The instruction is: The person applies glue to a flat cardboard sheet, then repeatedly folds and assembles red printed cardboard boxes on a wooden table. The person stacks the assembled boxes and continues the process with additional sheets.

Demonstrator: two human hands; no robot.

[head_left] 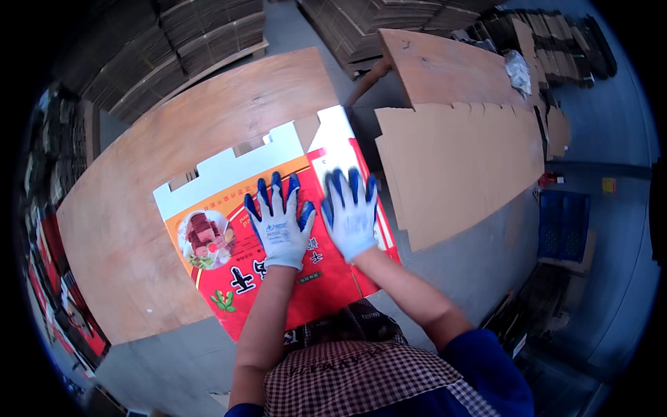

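A flat, printed cardboard box blank (278, 299), red with an orange band and a food picture, lies on the wooden table (118, 222) in front of me. White notched flaps run along its far edge. My left hand (280, 226), in a white glove with blue fingertips, rests on the printed face, fingers spread. Close beside it, my right hand (351, 215), gloved alike, lies on the white and red strip near the right edge of the blank, fingers stretched out. Both palms face down, and neither hand grips anything.
To the right, a plain brown cardboard sheet (458, 167) lies over a second wooden table (445, 66) across a gap. Stacked cardboard (208, 35) stands on pallets at the back. A blue crate (563, 226) sits at the far right; folded boxes (52, 243) pile up at the left.
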